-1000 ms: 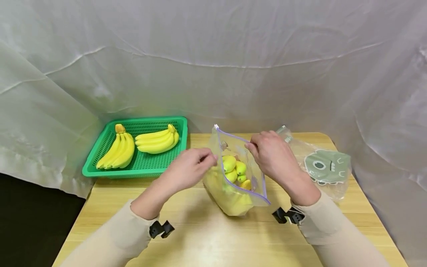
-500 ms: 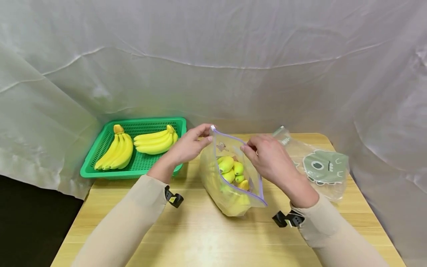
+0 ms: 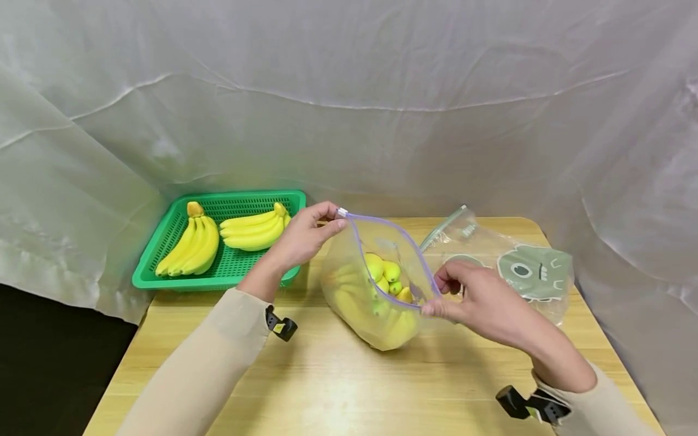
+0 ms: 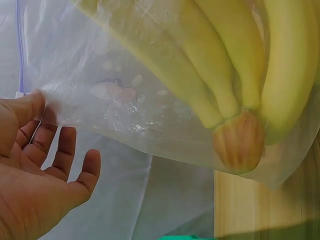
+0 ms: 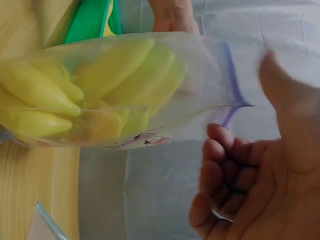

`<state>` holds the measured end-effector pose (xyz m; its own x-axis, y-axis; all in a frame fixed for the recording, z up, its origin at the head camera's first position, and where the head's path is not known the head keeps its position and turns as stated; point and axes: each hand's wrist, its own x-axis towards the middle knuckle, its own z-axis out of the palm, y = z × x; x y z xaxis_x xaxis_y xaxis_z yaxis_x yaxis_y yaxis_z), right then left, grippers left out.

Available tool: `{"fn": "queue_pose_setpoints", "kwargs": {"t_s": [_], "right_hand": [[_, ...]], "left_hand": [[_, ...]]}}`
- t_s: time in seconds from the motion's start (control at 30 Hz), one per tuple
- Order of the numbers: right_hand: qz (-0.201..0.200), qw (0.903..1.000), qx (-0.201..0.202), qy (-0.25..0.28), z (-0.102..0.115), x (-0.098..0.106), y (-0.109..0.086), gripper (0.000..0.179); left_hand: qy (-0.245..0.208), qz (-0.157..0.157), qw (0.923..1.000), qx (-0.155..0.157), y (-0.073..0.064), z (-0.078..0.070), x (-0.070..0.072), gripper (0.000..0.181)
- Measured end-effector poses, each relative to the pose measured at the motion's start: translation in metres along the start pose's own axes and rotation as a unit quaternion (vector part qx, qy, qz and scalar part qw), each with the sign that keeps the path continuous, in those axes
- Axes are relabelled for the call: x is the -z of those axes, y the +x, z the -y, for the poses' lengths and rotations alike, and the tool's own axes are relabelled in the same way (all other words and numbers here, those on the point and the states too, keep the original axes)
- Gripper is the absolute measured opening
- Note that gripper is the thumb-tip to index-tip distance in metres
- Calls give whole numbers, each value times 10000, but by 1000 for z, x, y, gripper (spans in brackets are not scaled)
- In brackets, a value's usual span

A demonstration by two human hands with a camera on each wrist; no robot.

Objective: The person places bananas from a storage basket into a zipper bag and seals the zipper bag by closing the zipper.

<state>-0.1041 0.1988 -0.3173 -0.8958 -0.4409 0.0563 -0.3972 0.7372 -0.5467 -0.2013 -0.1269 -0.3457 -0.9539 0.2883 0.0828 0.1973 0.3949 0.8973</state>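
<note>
A clear zip bag [image 3: 340, 254] with a purple zip strip [image 3: 406, 233] stands with its mouth open. Inside are a bunch of bananas [image 4: 225, 75] and several yellow-green fruits [image 3: 391, 271]. My left hand [image 3: 300, 239] pinches the bag's far left corner, beside the white slider [image 3: 342, 212]. At the opposite corner is my right hand [image 3: 485, 300], thumb and fingers spread apart around the zip's end. In the right wrist view, the loosely bent fingers [image 5: 215, 150] reach the purple strip's edge while the thumb stays clear of it.
On the left, a green basket [image 3: 240, 283] holds two bunches of bananas [image 3: 253, 232]. Another clear bag [image 3: 529, 272], with a green monster print, lies flat at right. The wooden table [image 3: 327, 387] backs onto a grey cloth [image 3: 349, 151].
My left hand has moved up to the slider corner and taken hold there. My right hand has let go of the far rim and come right and nearer, to the other corner.
</note>
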Motion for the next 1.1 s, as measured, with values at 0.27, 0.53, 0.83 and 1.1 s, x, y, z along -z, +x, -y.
{"fn": "queue_pose_setpoints", "kwargs": {"t_s": [0.27,0.53,0.83,1.1], "right_hand": [[-94,9989,188,-409,-6,3,-1,19],[-724,9955,365,-496,-22,20,9,13],[-916,9831,1123,-1123,-37,33,20,21],[-420,9823,1143,-1427,-40,25,22,15]], "left_hand": [[-37,-43,10000,-27,-15,-3,10,12],[848,-179,9962,35,-53,-11,23,13],[1984,-282,9796,-149,-88,-16,22,10],[2008,-162,9795,-76,-100,-6,11,8]]}}
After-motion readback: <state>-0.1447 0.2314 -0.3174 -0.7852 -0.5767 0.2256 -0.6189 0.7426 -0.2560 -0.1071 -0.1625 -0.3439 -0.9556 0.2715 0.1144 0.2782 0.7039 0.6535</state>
